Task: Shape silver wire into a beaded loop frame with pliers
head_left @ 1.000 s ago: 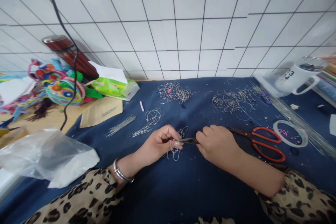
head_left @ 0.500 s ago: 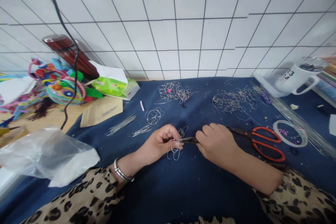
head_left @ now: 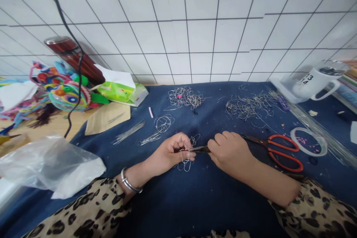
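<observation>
Thumb and fingers of my left hand [head_left: 171, 153] pinch a looped piece of silver wire [head_left: 186, 165], its loops hanging below the fingertips. My right hand [head_left: 229, 153] is closed around pliers [head_left: 200, 149]; their handles are hidden in the fist. The jaws point left and reach the wire right at my left fingertips. Just behind the jaws lies another small coil of wire [head_left: 196, 139] on the dark blue cloth [head_left: 212, 197].
Orange-handled scissors [head_left: 283, 148] and a clear round dish [head_left: 308, 141] with pink bits lie right. Wire tangles [head_left: 248, 106] and a wire ball [head_left: 164, 123] sit farther back. Straight wires [head_left: 128, 132] and a plastic bag [head_left: 52, 163] lie left; a white mug [head_left: 316, 83] stands back right.
Almost nothing differs. The wire loops below my left fingers have shifted slightly, and the plier jaws stay at the same spot.
</observation>
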The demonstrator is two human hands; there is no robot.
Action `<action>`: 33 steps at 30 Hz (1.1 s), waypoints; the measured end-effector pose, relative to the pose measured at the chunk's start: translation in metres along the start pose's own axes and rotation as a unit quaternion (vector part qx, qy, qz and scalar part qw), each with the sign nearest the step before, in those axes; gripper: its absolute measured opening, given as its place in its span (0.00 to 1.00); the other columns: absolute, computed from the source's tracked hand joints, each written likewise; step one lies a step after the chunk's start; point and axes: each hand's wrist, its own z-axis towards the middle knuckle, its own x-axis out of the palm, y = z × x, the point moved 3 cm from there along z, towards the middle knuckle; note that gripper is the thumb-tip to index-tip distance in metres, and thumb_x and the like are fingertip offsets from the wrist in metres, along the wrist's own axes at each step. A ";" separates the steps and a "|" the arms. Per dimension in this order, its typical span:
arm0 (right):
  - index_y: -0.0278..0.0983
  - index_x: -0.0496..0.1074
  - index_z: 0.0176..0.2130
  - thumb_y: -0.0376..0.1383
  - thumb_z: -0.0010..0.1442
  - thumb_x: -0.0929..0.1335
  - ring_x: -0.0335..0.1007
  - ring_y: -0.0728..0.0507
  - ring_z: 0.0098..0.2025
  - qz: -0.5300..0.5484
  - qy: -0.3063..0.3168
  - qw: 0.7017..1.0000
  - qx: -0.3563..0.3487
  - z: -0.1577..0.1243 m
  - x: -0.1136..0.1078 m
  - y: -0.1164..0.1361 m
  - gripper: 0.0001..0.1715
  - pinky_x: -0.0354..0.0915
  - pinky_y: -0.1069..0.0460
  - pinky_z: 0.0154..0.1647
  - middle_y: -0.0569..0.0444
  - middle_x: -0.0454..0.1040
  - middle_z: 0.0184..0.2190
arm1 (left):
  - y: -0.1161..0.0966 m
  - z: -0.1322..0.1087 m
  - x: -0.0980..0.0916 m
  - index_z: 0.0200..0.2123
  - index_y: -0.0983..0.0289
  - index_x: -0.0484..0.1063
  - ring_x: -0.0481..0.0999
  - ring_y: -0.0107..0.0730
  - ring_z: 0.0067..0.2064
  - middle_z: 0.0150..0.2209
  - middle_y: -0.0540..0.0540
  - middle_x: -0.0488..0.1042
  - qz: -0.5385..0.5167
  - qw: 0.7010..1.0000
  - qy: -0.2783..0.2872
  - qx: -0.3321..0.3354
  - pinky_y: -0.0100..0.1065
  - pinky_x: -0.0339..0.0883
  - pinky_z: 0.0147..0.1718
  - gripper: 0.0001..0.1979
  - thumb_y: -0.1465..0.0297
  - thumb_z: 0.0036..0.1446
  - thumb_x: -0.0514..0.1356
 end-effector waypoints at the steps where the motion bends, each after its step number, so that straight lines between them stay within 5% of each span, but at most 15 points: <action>1: 0.37 0.64 0.24 0.34 0.55 0.61 0.52 0.46 0.28 0.000 0.001 1.000 0.000 0.000 0.000 0.000 0.09 0.42 0.50 0.28 0.54 0.63 0.22 | 0.000 0.000 0.000 0.34 0.67 0.62 0.73 0.28 0.31 0.30 0.53 0.73 -0.001 1.000 0.000 -0.003 0.30 0.65 0.31 0.07 0.74 0.54 0.59; 33: 0.37 0.65 0.24 0.34 0.54 0.62 0.56 0.47 0.26 0.014 0.019 1.000 0.008 -0.001 0.003 0.001 0.08 0.43 0.51 0.27 0.54 0.65 0.21 | 0.000 0.001 0.000 0.33 0.67 0.62 0.73 0.28 0.31 0.30 0.54 0.74 0.023 1.000 0.005 -0.006 0.29 0.64 0.29 0.07 0.73 0.54 0.60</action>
